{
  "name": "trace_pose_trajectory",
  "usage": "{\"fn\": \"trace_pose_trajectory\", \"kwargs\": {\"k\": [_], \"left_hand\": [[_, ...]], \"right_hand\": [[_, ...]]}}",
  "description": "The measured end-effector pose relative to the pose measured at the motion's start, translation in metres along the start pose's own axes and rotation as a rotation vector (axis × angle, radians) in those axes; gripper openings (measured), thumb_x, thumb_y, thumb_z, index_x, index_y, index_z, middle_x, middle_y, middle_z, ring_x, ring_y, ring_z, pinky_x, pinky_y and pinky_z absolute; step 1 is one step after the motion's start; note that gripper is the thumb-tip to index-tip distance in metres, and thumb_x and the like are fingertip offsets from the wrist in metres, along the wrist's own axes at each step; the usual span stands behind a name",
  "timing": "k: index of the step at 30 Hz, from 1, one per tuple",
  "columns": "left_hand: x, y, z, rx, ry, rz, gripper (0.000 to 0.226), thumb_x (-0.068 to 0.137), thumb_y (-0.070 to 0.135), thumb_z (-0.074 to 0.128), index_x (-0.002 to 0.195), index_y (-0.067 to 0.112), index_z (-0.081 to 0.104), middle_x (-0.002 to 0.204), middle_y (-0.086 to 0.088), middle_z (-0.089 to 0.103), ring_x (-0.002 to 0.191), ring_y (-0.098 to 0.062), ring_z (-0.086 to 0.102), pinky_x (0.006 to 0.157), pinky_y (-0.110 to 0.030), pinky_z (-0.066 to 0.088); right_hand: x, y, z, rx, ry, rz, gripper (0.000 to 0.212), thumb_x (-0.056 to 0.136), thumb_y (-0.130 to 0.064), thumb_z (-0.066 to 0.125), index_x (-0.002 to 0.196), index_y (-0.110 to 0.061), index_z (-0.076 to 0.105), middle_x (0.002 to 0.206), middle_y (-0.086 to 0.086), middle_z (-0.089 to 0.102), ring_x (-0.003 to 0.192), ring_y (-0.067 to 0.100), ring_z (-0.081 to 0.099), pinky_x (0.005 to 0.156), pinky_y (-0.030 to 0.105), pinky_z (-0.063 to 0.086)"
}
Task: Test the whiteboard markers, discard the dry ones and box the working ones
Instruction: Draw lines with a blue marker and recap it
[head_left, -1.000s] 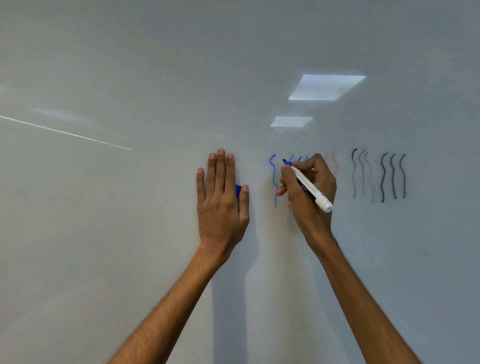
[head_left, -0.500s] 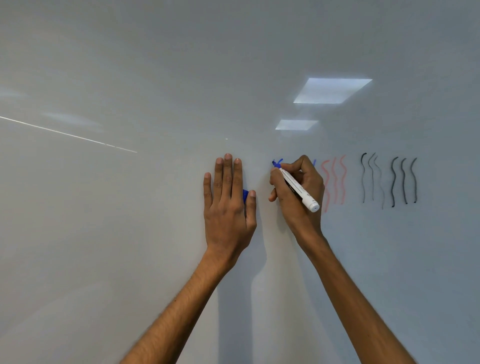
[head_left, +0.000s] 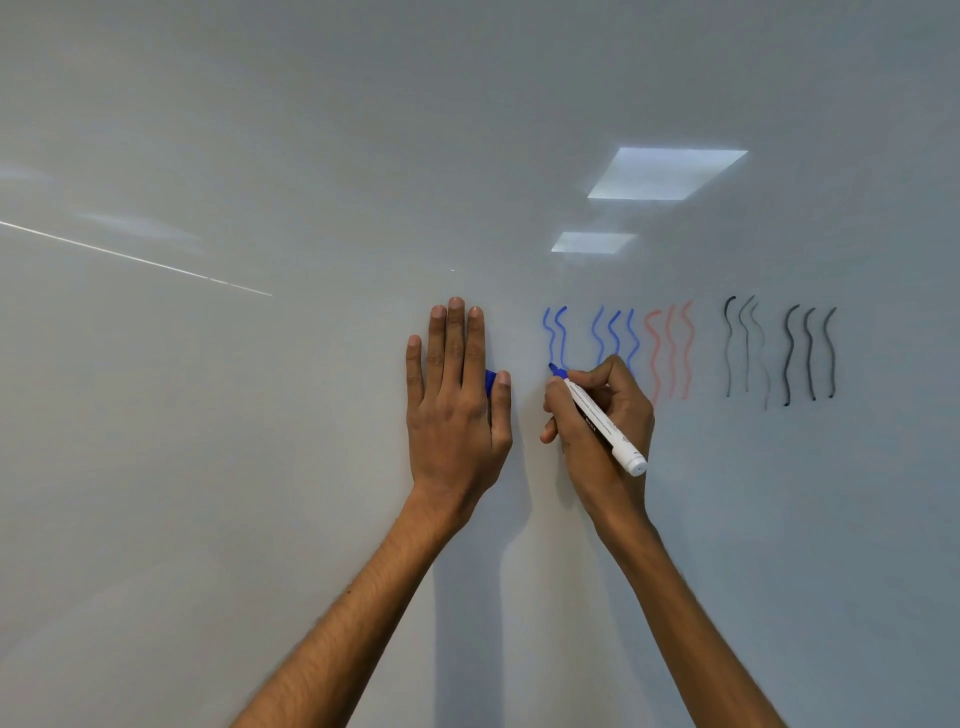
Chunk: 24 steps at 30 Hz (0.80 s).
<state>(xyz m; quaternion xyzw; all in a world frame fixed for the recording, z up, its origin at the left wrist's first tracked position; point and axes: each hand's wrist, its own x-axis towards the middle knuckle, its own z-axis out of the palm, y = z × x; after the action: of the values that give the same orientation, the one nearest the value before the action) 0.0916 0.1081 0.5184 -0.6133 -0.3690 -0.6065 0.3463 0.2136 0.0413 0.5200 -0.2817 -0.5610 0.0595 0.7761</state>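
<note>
My right hand (head_left: 597, 415) grips a white marker (head_left: 602, 418) with a blue tip, and the tip touches the whiteboard (head_left: 260, 467) at the bottom of the second of two fresh blue wavy lines (head_left: 555, 335). My left hand (head_left: 457, 395) lies flat on the board to the left, fingers straight and pointing up. A blue cap (head_left: 490, 382) peeks out, pinched between its thumb and index finger. To the right are three more blue lines (head_left: 614, 332), three faint red lines (head_left: 670, 348) and two groups of black lines (head_left: 779, 351).
The glossy whiteboard fills the whole view. Two ceiling lights (head_left: 665, 174) are reflected above the lines, and a thin bright streak (head_left: 135, 258) crosses the left side. No box, bin or other markers are in sight.
My right hand has drawn a second blue wavy line from top to bottom beside the first one. My left hand has stayed flat on the board with the cap.
</note>
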Motion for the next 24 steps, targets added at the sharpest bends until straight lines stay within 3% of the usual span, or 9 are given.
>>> {"fn": "trace_pose_trajectory", "kwargs": {"k": [13,20,24], "left_hand": [[-0.002,0.000,-0.001,-0.013,0.002,0.002,0.060,0.102,0.028,0.037,0.154,0.003,0.021,0.163,-0.014,0.015,0.152,-0.026,0.009,0.123,-0.048,0.012],[-0.003,0.000,-0.001,-0.004,-0.001,-0.004,0.061,0.102,0.028,0.039,0.154,0.003,0.020,0.163,-0.014,0.014,0.152,-0.026,0.009,0.123,-0.049,0.012],[-0.003,0.000,0.000,-0.008,0.000,-0.003,0.062,0.101,0.027,0.042,0.154,0.003,0.020,0.163,-0.013,0.014,0.152,-0.025,0.009,0.123,-0.049,0.012]], "right_hand": [[-0.029,0.014,-0.016,-0.012,-0.001,0.020,0.028,0.084,-0.010,0.070,0.071,-0.023,0.050,0.073,0.014,0.064,0.055,0.037,0.060,0.049,0.023,0.050],[-0.033,0.017,-0.019,-0.013,-0.009,0.050,0.023,0.085,-0.003,0.071,0.075,-0.010,0.052,0.072,0.015,0.063,0.055,0.037,0.060,0.048,0.024,0.050],[-0.023,0.007,-0.015,0.046,0.041,0.033,0.024,0.088,-0.005,0.071,0.076,-0.014,0.052,0.075,0.013,0.066,0.050,0.030,0.060,0.049,0.028,0.051]]}}
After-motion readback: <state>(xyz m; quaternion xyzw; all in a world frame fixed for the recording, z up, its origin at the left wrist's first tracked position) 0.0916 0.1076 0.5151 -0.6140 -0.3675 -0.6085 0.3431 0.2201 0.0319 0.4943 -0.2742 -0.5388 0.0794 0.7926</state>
